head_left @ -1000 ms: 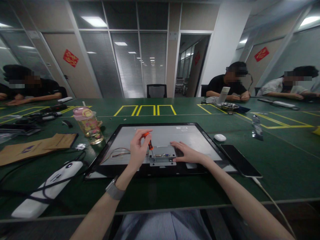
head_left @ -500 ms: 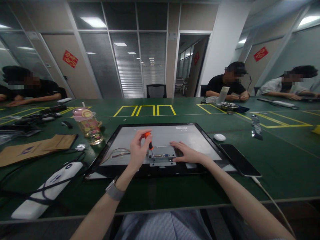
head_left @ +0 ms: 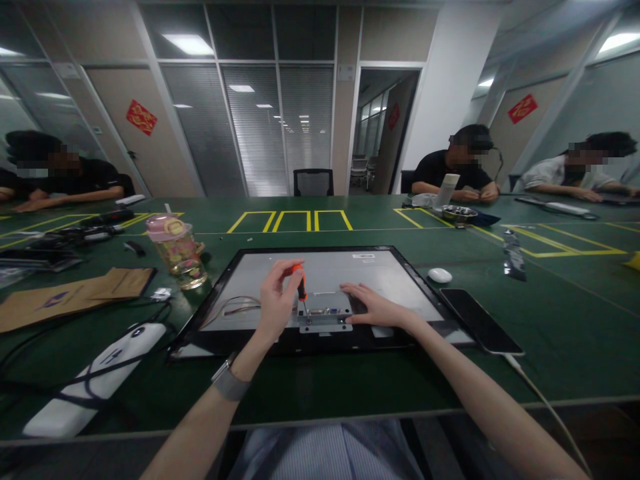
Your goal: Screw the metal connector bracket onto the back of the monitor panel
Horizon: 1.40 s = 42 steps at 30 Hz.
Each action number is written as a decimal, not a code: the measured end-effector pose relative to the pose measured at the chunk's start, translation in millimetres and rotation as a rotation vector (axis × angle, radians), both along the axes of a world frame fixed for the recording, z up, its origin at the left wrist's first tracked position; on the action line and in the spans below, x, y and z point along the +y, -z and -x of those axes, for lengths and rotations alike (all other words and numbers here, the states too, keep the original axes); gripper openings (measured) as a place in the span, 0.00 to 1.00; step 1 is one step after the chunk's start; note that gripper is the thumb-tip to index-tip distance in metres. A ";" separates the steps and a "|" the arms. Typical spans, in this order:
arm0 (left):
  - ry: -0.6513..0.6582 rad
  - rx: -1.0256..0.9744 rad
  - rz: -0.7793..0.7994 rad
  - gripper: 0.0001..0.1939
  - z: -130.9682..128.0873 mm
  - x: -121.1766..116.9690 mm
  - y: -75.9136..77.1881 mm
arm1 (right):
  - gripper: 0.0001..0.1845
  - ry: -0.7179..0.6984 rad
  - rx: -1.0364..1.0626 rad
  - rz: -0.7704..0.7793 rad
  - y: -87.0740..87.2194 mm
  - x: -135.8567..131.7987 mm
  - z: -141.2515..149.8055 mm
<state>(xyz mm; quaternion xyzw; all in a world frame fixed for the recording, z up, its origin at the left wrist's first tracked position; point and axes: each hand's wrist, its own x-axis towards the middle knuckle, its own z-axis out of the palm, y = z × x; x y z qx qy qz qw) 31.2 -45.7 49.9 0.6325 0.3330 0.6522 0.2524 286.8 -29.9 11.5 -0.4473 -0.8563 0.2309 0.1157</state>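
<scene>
My left hand is closed round the orange and black handle of a screwdriver. The screwdriver stands nearly upright, its tip down at the left end of a metal bracket with video ports along it. This bracket sits on a flat display panel, a grey metal back with a black frame, lying on the table. Fingers spread, my right hand lies on the panel, its thumb at the bracket's right end. Thin coloured wires run over the panel left of my left hand.
To the left stand a pink-lidded drink bottle, a brown paper envelope and a white power strip with black cables. A charging phone and a white earbud case lie right. Several people sit across the green table.
The screwdriver's handle has turned or tilted very slightly in my left hand. Both hands and the panel stay in place.
</scene>
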 end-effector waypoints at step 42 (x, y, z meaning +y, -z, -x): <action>-0.038 -0.052 -0.005 0.12 -1.0 -2.3 -1.9 | 0.46 -0.016 -0.009 -0.032 7.9 4.6 -1.2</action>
